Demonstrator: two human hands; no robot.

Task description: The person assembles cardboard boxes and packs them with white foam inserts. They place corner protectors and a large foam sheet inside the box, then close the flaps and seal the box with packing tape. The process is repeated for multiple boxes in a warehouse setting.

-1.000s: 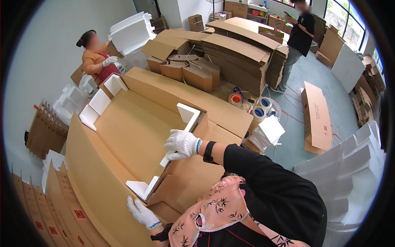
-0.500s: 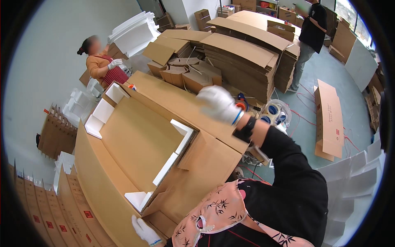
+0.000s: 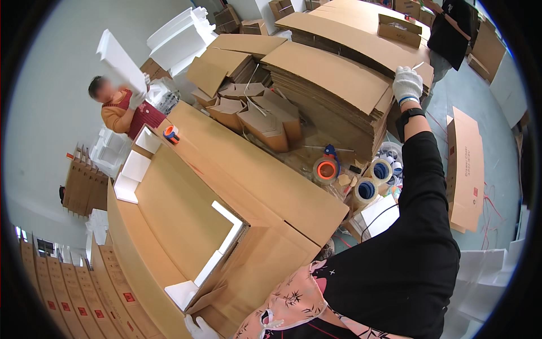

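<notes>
In front of me lies a long open cardboard carton (image 3: 186, 220). White foam corner pieces (image 3: 135, 165) line its far-left end, and white foam strips (image 3: 208, 268) run along its near-right end. My left hand (image 3: 199, 329), in a white glove, is at the carton's near corner with thumb and fingers apart; the lower frame edge cuts it off. Stretched far out, my right hand (image 3: 407, 85), also gloved, has its fingers curled at the end of a stack of flat cardboard sheets (image 3: 344, 42). Its fingertips are partly hidden. A thin white strip shows beside them.
An orange-and-blue tape dispenser (image 3: 326, 168) and clear tape rolls (image 3: 367, 189) sit beyond the carton. A co-worker (image 3: 127, 107) at far left holds a white foam piece (image 3: 120, 61); another person (image 3: 451, 34) stands far right. Folded cartons (image 3: 84, 299) stand at left.
My right hand has swung away and to the right, from above the carton to the cardboard stack. My left hand stays by the carton corner. The left co-worker has raised a foam piece.
</notes>
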